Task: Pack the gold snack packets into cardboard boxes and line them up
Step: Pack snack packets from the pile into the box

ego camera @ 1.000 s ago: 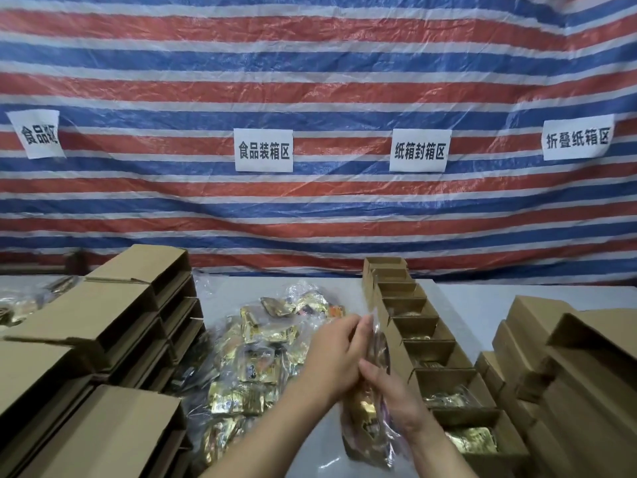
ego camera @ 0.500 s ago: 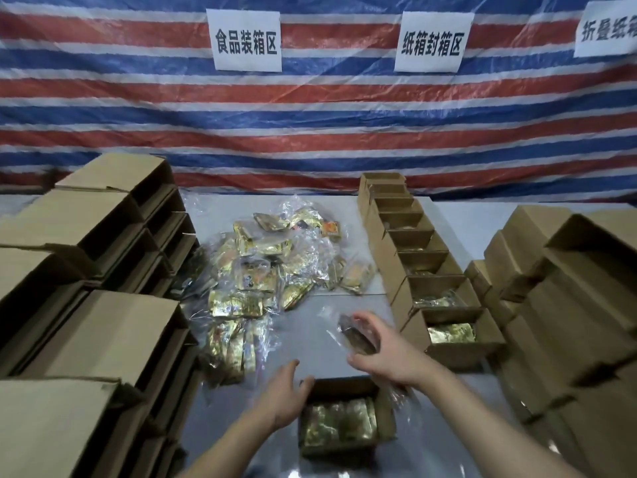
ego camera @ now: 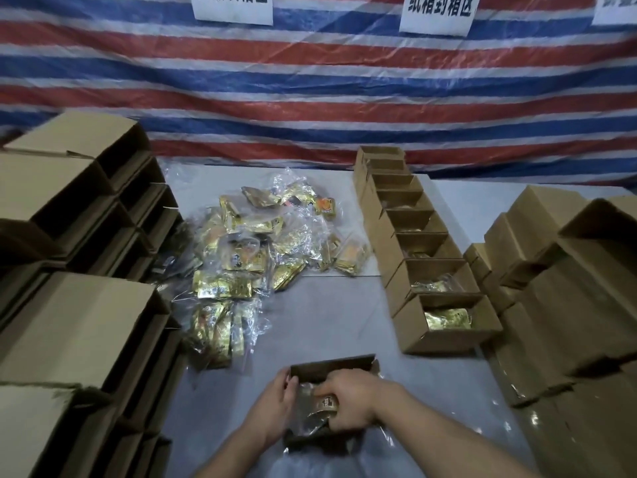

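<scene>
- Head view puts us over the open cardboard box (ego camera: 331,369) at the near edge of the grey surface (ego camera: 331,315), both hands down at it.
- Our right hand (ego camera: 348,401) curls over a bagged gold snack packet (ego camera: 325,405) and presses it into the box; our left hand (ego camera: 275,401) rests against the box's left wall, fingers fairly straight, steadying it.
- Loose gold packets (ego camera: 251,250) lie heaped in clear wrap mid-surface, well apart from this box.
- To the right runs the row of filled boxes (ego camera: 424,270), the nearest one (ego camera: 448,322) showing gold inside (how full the farther ones are we cannot tell).
- Stacks of empty cartons (ego camera: 79,236) stand at left, more cardboard (ego camera: 568,288) at right.
- We judge the step in hand as seating the packet flat in the box.
- Next calls for letting go of the packet, then sliding the box up against the near end of the row, squared to it.
</scene>
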`<state>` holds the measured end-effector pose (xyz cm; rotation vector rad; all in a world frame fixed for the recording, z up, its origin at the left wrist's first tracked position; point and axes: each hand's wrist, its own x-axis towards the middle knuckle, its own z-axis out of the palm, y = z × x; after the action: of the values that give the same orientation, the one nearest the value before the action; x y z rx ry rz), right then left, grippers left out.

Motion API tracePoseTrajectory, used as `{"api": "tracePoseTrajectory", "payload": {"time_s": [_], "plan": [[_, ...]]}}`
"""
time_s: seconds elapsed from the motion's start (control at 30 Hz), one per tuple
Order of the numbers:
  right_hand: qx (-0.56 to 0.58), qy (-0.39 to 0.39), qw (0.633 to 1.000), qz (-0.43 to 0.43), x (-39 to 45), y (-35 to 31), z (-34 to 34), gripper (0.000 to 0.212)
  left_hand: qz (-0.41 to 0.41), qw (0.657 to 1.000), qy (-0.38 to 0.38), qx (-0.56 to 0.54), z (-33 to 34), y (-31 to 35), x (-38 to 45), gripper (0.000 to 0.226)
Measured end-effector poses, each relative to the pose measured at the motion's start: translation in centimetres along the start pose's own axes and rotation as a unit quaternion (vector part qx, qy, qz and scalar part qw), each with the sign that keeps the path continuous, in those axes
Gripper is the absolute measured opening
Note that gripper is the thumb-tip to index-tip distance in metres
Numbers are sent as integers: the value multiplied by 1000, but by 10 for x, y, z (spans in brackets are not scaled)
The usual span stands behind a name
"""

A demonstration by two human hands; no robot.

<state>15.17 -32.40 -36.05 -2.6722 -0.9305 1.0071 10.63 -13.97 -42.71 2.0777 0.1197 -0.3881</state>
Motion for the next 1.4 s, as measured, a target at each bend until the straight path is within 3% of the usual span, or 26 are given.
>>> {"api": "tracePoseTrajectory", "payload": {"time_s": [0.13,0.4,0.47,0.57,0.63,0.73,0.9,0.97,1.07,1.23,1.3,1.4], "plan": [[-75,-3,996,-49,23,4,6,52,2,1000,0,-20,1,-7,2,17],[-159,-62,984,-44,50,13,33,65,2,1000,2,-7,5,-15,2,25],[-119,-57,990,-44,49,12,35,66,-4,1000,4,0,5,-16,-1,24],[50,-52,997,-32,39,7,29,68,-8,1000,-3,15,3,-15,-3,26],[113,-28,993,-16,31,8,26,57,-8,1000,-7,21,3,-14,-3,29],[51,22,996,74,20,14,26,33,-18,999,-9,28,3,-12,-3,33],[78,-173,963,189,28,15,48,62,-40,998,-16,46,3,-12,-4,39],[97,-206,951,208,31,11,54,71,-39,998,-12,48,4,-10,-6,38],[117,-171,953,222,30,9,55,59,-38,998,-10,47,3,-7,-6,36],[94,43,978,184,26,6,38,34,-48,997,-10,62,4,-5,-2,35],[123,22,978,165,29,-5,36,22,-54,997,-12,62,6,-6,-2,33],[118,-54,978,161,37,-19,42,46,-66,996,-4,66,10,-5,-4,33]]}}
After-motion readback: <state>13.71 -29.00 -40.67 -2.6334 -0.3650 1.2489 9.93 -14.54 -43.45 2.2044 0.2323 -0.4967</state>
